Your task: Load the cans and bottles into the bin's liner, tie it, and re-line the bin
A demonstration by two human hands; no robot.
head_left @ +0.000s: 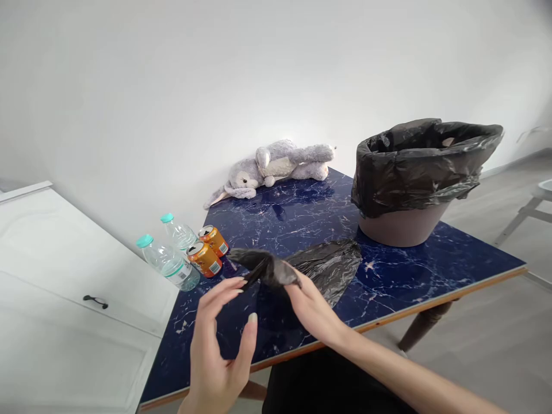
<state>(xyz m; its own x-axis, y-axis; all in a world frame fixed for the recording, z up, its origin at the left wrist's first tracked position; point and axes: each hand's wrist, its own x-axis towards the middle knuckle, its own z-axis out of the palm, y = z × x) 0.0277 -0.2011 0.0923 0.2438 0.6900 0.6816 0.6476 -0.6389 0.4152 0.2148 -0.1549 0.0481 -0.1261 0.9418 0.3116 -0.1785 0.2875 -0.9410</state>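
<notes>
A thin black plastic bag (pixel 330 267) lies partly spread on the table, its near-left part bunched up and lifted. My right hand (pixel 314 307) is closed around that bunched part, with the fingers mostly hidden behind the plastic. To the left, my left hand (pixel 219 345) is open, thumb and fingers apart. Its index fingertip is at the loose edge of the bag; whether it touches cannot be made out.
On the dark blue marbled table (pixel 388 287) stand two clear bottles (pixel 170 264) with turquoise caps and two orange cans (pixel 204 260). A grey plush rabbit (pixel 280 164) lies along the wall. A bin (pixel 399 224) with a black liner (pixel 414 178) stands right. A white cabinet (pixel 73 299) is left.
</notes>
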